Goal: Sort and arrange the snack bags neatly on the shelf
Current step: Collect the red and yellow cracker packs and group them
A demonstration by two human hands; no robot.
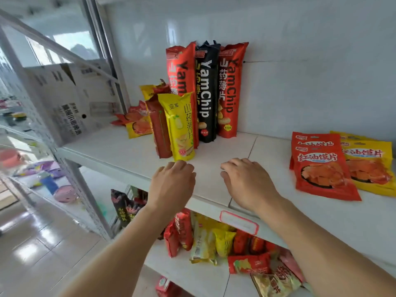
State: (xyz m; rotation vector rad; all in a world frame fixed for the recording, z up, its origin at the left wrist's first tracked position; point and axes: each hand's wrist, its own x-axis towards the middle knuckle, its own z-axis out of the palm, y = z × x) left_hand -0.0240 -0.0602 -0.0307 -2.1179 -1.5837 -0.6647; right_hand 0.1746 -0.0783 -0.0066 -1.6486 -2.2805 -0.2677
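1. Both hands hover palm-down over the white shelf board [225,146], fingers loosely curled, holding nothing. The left hand [172,182] is just short of the upright yellow foil yam-chip bag [179,127].
2. That bag leans on a dark red bag [158,129]; beyond the left fingertips three tall tube bags, red [182,73], black [206,91] and red [230,88], rest against the wall, probably for support.
3. To the outer side of the right hand [246,183], flat red [321,166] and yellow [370,163] pouches lie overlapped, seemingly grouped by kind.
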